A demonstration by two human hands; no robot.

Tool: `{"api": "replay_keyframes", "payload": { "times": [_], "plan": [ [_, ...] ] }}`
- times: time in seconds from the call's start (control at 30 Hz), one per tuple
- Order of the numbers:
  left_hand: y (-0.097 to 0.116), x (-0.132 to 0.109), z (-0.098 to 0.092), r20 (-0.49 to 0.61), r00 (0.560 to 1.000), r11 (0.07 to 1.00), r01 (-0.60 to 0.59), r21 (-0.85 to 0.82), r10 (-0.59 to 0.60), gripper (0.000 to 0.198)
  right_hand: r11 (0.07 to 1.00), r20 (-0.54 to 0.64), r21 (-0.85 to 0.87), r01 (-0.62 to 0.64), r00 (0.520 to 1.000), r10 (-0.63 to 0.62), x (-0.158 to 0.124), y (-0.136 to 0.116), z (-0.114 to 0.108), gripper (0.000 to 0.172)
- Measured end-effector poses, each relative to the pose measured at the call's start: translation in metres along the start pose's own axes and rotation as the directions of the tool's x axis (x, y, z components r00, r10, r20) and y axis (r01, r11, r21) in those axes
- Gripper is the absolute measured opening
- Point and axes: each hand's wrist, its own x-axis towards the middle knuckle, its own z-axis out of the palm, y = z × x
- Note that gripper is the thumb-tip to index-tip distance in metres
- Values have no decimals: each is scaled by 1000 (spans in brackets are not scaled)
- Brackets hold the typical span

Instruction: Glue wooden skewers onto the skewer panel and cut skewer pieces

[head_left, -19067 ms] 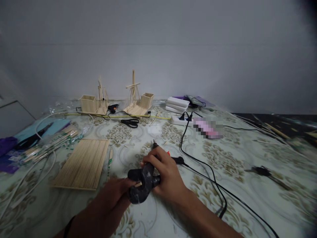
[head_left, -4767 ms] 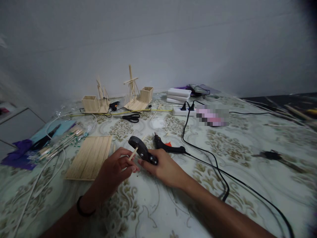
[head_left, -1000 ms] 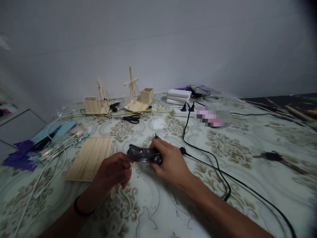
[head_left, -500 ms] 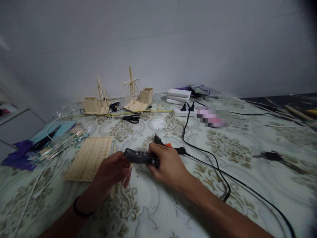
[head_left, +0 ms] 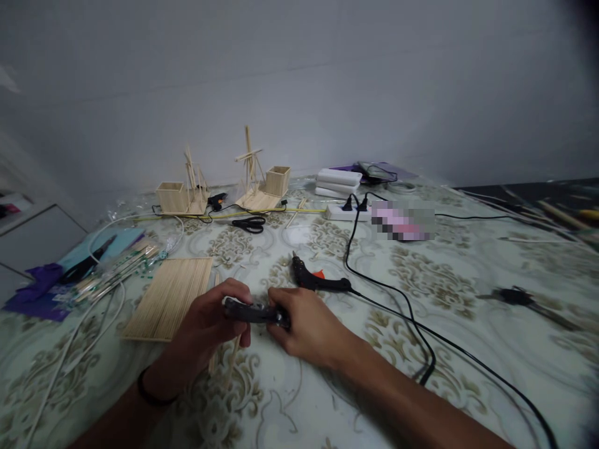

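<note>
My right hand (head_left: 306,327) is closed around a dark plier-like tool (head_left: 253,312), whose head points left. That head lies against the fingertips of my left hand (head_left: 210,330). A thin wooden stick (head_left: 233,358) is pinched in my left hand and slants down toward the table; its upper end is hidden behind fingers and tool. Another pale stick (head_left: 213,363) lies on the table under my left hand. Just left of that hand rests a flat panel of wooden sticks (head_left: 166,299). A black glue gun (head_left: 321,279) with an orange trigger lies beyond my right hand.
Two stick-built models (head_left: 255,196) with square boxes stand by the wall. Black scissors (head_left: 249,224), a white power strip (head_left: 341,212) and bagged sticks (head_left: 116,271) lie around. A black cable (head_left: 397,288) crosses the right side. Another dark tool (head_left: 515,297) lies far right.
Both hands have shifted: the right hand and the plier-like tool have moved left and slightly down. The tool's head sits closer in at my left fingertips, and more of the held stick shows below.
</note>
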Motion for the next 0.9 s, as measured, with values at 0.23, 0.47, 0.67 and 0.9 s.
{"api": "replay_keyframes", "payload": {
  "times": [0.23, 0.47, 0.67, 0.9],
  "plan": [
    [6, -1, 5, -37, 999, 999, 38, -25, -39, 18, 999, 24, 35, -3, 1000, 3, 0, -2, 3, 19],
    [9, 0, 4, -38, 999, 1000, 25, -7, -26, 19, 998, 35, 55, -10, 999, 8, 1, -3, 5, 20],
    [8, 1, 4, -54, 998, 1000, 25, -19, -26, 18, 998, 31, 54, -21, 999, 19, 0, -4, 5, 20],
    [8, 0, 1, -66, 996, 998, 61, 4, -60, 17, 999, 51, 31, -29, 998, 27, 1, -5, 2, 15]
  ]
}}
